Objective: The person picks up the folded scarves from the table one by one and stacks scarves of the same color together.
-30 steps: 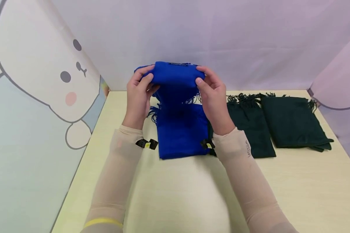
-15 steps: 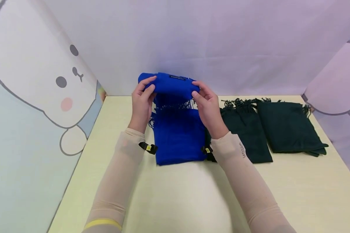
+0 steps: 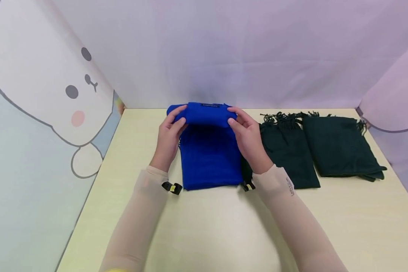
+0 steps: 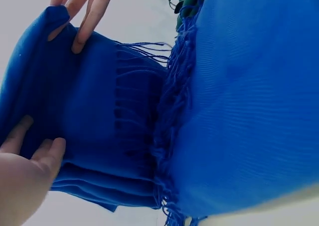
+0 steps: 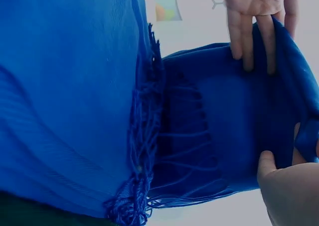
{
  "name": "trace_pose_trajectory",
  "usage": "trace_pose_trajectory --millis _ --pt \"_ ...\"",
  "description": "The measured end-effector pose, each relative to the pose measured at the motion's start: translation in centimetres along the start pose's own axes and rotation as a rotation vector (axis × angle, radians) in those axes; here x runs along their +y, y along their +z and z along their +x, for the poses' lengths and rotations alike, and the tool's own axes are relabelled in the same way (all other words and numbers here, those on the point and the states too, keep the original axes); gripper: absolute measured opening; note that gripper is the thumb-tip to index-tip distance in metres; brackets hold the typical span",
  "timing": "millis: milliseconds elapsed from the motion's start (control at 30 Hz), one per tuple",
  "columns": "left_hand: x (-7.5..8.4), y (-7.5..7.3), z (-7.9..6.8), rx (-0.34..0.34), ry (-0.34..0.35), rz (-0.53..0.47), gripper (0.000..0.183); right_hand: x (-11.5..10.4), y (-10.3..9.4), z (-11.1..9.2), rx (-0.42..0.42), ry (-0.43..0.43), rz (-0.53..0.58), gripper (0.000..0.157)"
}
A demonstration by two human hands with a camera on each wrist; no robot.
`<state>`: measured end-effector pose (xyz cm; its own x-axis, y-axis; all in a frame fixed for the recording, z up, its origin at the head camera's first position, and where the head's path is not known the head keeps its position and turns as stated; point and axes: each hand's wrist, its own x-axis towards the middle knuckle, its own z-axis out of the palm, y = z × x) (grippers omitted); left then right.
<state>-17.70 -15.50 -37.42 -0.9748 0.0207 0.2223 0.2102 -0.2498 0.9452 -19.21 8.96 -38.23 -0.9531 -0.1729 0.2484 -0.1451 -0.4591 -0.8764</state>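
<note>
Our left hand [image 3: 169,136] and right hand [image 3: 251,136] pinch folded, fringed blue cloth [image 3: 209,115], fingers and thumbs nearly closed; folded, fringed dark-green cloths [image 3: 338,149] lie at its three o'clock.

A pale wood-grain tabletop [image 3: 207,223] meets a faintly creased, lilac-tinted white cloth backdrop [image 3: 275,37] along its far edge. At the left, a pale blue side panel [image 3: 23,181] carries a pink-cheeked cartoon animal [image 3: 44,68]; at the right, another printed panel [image 3: 402,151] shows a pale, grey-outlined shape [image 3: 394,102]. Soft light falls over everything, yellowish across the wood.
</note>
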Motion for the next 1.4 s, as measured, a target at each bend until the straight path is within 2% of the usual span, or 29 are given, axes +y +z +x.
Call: trace_pose_trajectory --millis 133,333,500,667,900,1100,1267,1333,1400 --pt "0.5 -0.1 -1.7 -0.071 -0.02 0.093 0.04 -0.7 -0.2 -1.6 0.013 0.033 -0.047 0.035" --pt "1.8 -0.8 -4.2 -0.18 -0.082 0.265 0.044 -2.0 -0.8 -3.8 -0.023 0.106 -0.15 0.038" --pt "2.0 -1.3 -6.3 -0.229 -0.168 0.291 0.047 -2.1 -1.6 -5.5 -0.047 0.162 -0.322 0.04" --pt "0.9 -1.2 -8.9 -0.206 -0.251 0.244 0.047 -1.4 -2.4 -7.1 -0.09 0.208 -0.485 0.038" --pt "-0.9 -1.6 -11.8 -0.124 -0.394 0.22 0.045 -0.2 -2.8 -8.7 -0.126 0.295 -0.577 0.034" --pt "-2.0 -1.7 -12.8 -0.137 -0.45 0.356 0.039 0.2 -3.3 -9.7 -0.145 0.386 -0.532 0.033" --pt "-1.9 -1.9 -13.0 -0.132 -0.483 0.453 0.024 0.3 -3.5 -10.2 -0.178 0.45 -0.536 0.032" --pt "-1.7 -2.0 -13.0 -0.117 -0.473 0.507 0.024 0.5 -3.7 -10.3 -0.194 0.474 -0.55 0.031" --pt "-1.6 -1.9 -13.0 -0.098 -0.44 0.604 0.029 0.7 -3.8 -10.4 -0.213 0.506 -0.571 0.031"
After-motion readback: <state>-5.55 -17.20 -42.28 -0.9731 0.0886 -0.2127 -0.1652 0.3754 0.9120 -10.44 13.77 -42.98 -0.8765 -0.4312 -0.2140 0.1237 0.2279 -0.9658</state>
